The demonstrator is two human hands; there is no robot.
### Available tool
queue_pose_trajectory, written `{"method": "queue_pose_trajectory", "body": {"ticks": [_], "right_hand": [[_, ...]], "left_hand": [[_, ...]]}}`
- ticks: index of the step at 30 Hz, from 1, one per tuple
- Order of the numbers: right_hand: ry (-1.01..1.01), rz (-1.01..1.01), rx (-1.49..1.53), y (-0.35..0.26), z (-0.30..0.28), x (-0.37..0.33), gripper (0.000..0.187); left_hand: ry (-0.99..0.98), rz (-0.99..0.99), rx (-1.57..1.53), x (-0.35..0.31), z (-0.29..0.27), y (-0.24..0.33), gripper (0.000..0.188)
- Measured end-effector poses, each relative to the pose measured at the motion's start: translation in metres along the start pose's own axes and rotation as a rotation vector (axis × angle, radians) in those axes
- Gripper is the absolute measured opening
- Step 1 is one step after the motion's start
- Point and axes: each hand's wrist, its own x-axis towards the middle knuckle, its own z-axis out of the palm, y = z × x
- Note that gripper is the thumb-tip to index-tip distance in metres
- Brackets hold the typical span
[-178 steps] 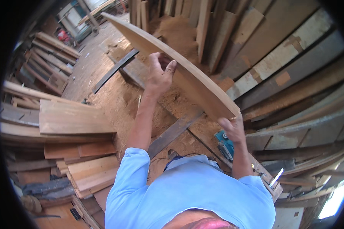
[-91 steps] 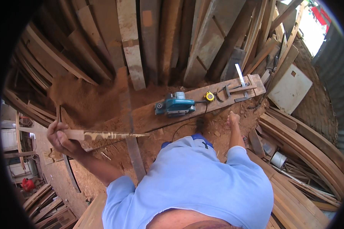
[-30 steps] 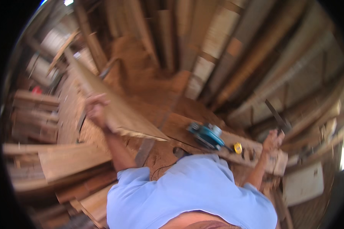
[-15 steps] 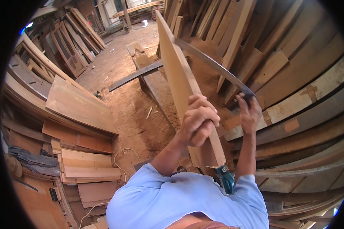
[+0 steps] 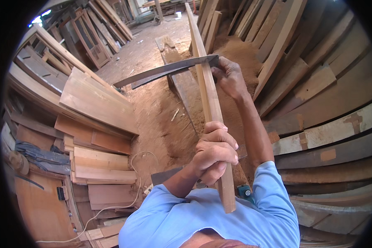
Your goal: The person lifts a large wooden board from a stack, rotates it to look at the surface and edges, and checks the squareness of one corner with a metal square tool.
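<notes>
A long wooden board [image 5: 212,97] runs away from me, its narrow edge turned up and its near end close to my shirt. Wrapped over the near part of that board is my left hand [image 5: 216,153], closed with the fingers curled round it. Farther along, on the right side, my right hand [image 5: 231,78] grips the right end of a long, flat metal strip [image 5: 165,69]. The strip crosses the board and reaches out to the left; its exact kind is unclear. Below it, a second dark bar [image 5: 151,80] lies across a low wooden bench [image 5: 182,93].
A teal tool [image 5: 244,191] is partly hidden by my right sleeve. Planks [image 5: 318,82] lean and stack along the right. More boards [image 5: 97,101] stand at the left, near a pale cord [image 5: 140,182] on the dusty floor. Door frames [image 5: 89,37] lean at the far left.
My right hand has moved forward and left, bringing the metal strip from the board's right side to across it. The board has turned, so less of its broad left face shows.
</notes>
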Motion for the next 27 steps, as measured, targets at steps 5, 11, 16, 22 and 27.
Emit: {"method": "queue_pose_trajectory", "body": {"ticks": [5, 11, 16, 22, 27], "right_hand": [[-0.056, 0.039, -0.121, -0.005, -0.001, 0.003, 0.012], [-0.067, 0.066, -0.105, -0.006, 0.004, 0.0, 0.012], [-0.015, 0.013, -0.088, 0.01, 0.012, 0.015, 0.012], [0.043, 0.035, -0.187, 0.053, 0.022, 0.101, 0.015], [0.032, -0.049, -0.162, 0.083, 0.027, 0.12, 0.017]], "left_hand": [[0.033, -0.017, -0.004, -0.002, -0.003, 0.004, 0.015], [0.066, -0.006, -0.022, -0.006, -0.006, 0.005, 0.016], [0.045, -0.013, -0.028, -0.006, -0.012, 0.007, 0.016], [0.014, -0.015, -0.039, -0.005, -0.018, 0.009, 0.02], [0.008, -0.007, -0.05, -0.007, -0.018, 0.008, 0.02]]}}
